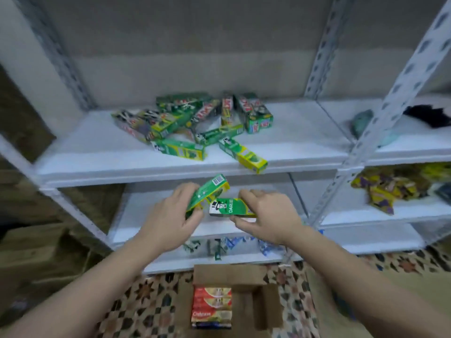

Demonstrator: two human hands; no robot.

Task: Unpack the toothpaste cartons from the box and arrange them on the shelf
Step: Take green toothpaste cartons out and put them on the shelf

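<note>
The left hand (pixel 168 215) is curled round one green carton (pixel 207 193), thumb and fingers clamped on its lower end so the barcode end tilts up and away; the right hand (pixel 263 213) pinches a second carton (pixel 231 208) by its right end, fingers on top and thumb beneath, the printed face turned up and lying roughly level; the two cartons meet or nearly meet between the hands, though blur hides whether they touch. Held by their ends like this, each is probably free to be slid onto a board without the fingers getting in the way.

Above and beyond both hands lies the shelf (pixel 97 154), where the pile (pixel 195 123) of green cartons sprawls at all angles; roughly a dozen, the exact count lost in the overlap and blur; two at its near edge lie apart from the heap. They look dumped rather than arranged, so the tidying seems largely still to do.

Below the hands, close to the body, the box (pixel 244 274) stands open on the patterned floor; inside it, a stack of four red cartons (pixel 211 306) shows, with a darker one beneath; so unpacking is not finished either. Just under the wrists, on a lower board, a few small green and blue packs (pixel 219 247) lie, too blurred to count.
</note>
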